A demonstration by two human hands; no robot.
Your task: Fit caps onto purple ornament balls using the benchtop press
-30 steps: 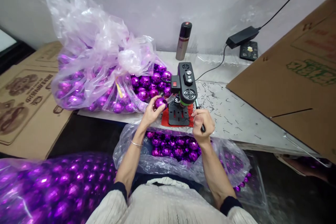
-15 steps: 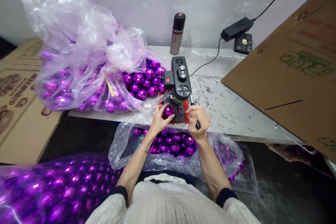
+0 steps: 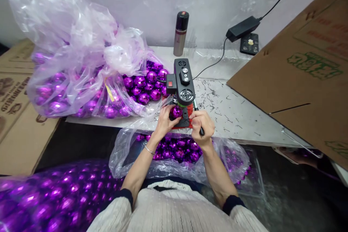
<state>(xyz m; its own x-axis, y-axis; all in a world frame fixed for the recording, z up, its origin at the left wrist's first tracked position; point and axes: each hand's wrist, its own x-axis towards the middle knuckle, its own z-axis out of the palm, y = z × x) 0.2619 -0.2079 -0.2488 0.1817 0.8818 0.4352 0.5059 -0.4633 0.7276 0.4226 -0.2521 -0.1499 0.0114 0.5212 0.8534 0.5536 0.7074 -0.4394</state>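
A small black bench machine [image 3: 184, 81] with a red switch and round grilles stands at the front of the white table. Under its head sits a shiny purple faceted ball ornament [image 3: 176, 111], gripped between the thumb and fingers of my left hand [image 3: 164, 120]. My right hand [image 3: 202, 125] is closed in a fist around the machine's lever [image 3: 201, 131], whose black end shows below the fingers. A red mat [image 3: 190, 110] lies beneath the black base. How the ball meets the machine's head is hidden from above.
An open plastic bag of purple balls [image 3: 144, 87] lies left of the machine, another [image 3: 179, 148] below the table edge. Behind stand a spray can [image 3: 181, 34] and power adapter [image 3: 243, 29]. Dark bits litter the white table [image 3: 217, 116]; a cardboard box [image 3: 293, 54] leans at right.
The ball in my left hand has shifted slightly up and right, farther under the machine's head. My right hand stays on the lever. The whole view has slid a little left.
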